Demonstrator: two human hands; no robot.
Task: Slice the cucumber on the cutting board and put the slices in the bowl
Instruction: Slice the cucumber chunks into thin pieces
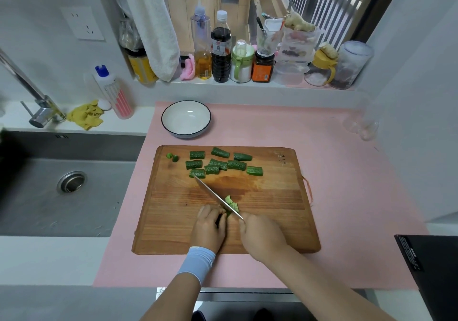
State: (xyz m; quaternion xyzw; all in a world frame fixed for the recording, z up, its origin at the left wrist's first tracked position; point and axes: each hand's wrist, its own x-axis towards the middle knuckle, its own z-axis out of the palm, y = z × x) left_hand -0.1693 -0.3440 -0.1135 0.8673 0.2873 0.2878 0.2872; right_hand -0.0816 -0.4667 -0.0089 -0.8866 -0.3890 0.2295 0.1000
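Observation:
A wooden cutting board lies on a pink mat. Several cut cucumber pieces are spread over its far half, with two small end bits at the far left. My left hand holds down the remaining cucumber piece near the board's front. My right hand grips the handle of a knife, whose blade slants across that piece, tip pointing far-left. A white bowl with a dark rim stands empty beyond the board.
A steel sink and tap lie to the left. Bottles and jars line the window ledge behind. A dark appliance sits at the right front. A yellow cloth lies by the tap.

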